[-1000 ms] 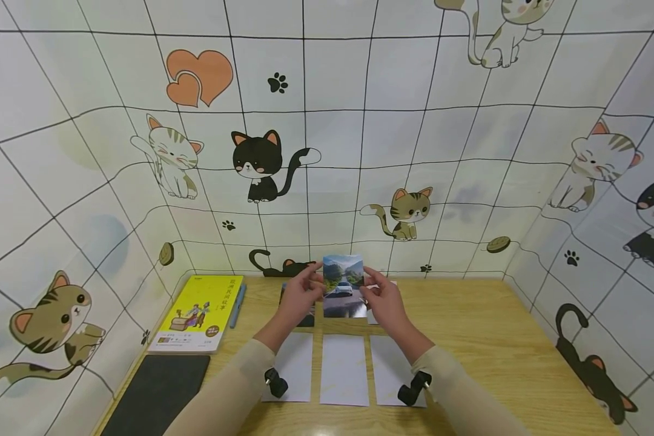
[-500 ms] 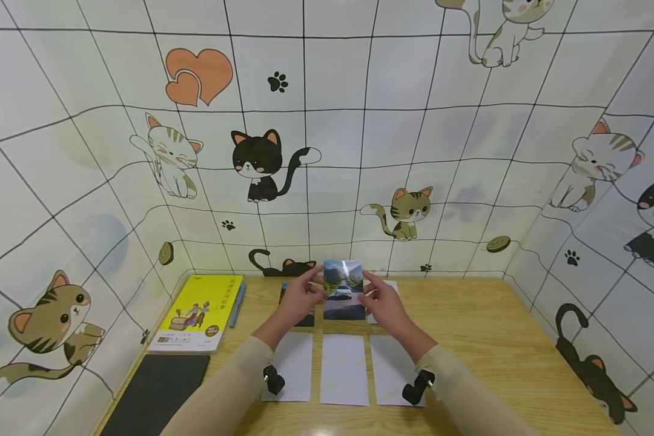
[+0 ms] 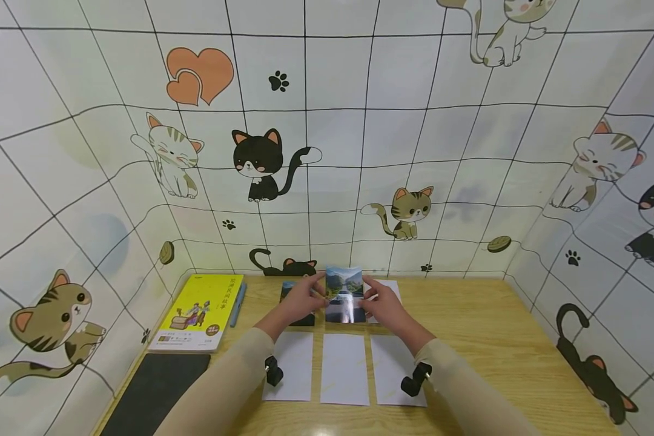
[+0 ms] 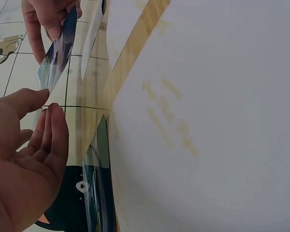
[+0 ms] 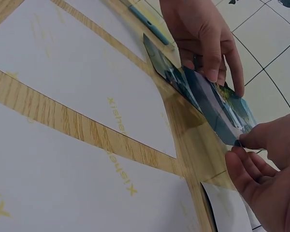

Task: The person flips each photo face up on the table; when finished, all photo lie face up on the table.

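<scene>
Holding a landscape photo [image 3: 344, 295] by its two sides near the bench's back edge

A person's left hand [image 3: 303, 300] and right hand [image 3: 387, 306] support the glossy print between them, just above the far edge of the bench [image 3: 496, 351]. Each grip is closed to a narrow pinch: the left thumb and fingertips nip the left side of the picture, the right thumb and fingertips its right side. The print is tilted up, its mountain scene facing the head camera, with a bright glare on its lower half.

Along the back edge, a darker photo [image 3: 305, 320] lies picture-side up, partly hidden by the left hand. A white card [image 3: 390, 285] lies beyond the right hand, also partly covered.

Closer to the bench's front edge, three more white sheets lie side by side with narrow gaps: a left sheet [image 3: 294, 369], a middle sheet [image 3: 344, 369] and a right sheet [image 3: 389, 366]. Faint yellow lettering marks them in the wrist views.

Near the back left corner lies a yellow book [image 3: 196, 321], a blue pen [image 3: 237, 307] along its right side. A flat black pad [image 3: 155, 393] lies along the left edge, just in front of the book.
</scene>
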Demonstrator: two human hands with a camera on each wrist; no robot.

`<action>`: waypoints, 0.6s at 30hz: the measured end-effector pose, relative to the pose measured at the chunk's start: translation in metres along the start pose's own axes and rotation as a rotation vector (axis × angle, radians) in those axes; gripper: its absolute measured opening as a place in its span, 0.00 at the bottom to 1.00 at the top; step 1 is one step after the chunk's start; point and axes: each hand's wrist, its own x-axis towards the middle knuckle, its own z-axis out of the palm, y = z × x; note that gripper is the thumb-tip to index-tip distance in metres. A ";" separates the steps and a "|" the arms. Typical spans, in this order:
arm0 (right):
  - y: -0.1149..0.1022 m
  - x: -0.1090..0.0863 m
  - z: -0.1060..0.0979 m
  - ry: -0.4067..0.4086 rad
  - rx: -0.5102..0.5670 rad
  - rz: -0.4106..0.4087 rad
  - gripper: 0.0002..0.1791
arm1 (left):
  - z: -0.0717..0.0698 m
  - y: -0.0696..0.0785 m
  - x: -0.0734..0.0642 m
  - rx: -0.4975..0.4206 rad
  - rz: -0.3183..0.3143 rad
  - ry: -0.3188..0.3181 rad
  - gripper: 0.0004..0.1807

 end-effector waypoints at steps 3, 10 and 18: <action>0.001 0.002 0.000 -0.020 -0.024 0.011 0.42 | 0.000 0.000 0.001 0.042 -0.007 -0.013 0.47; 0.005 0.008 0.003 -0.064 -0.031 0.046 0.42 | 0.001 -0.005 0.005 0.143 -0.024 -0.034 0.47; 0.008 0.011 0.007 -0.104 -0.068 0.068 0.43 | 0.001 -0.009 0.010 0.204 -0.051 -0.047 0.47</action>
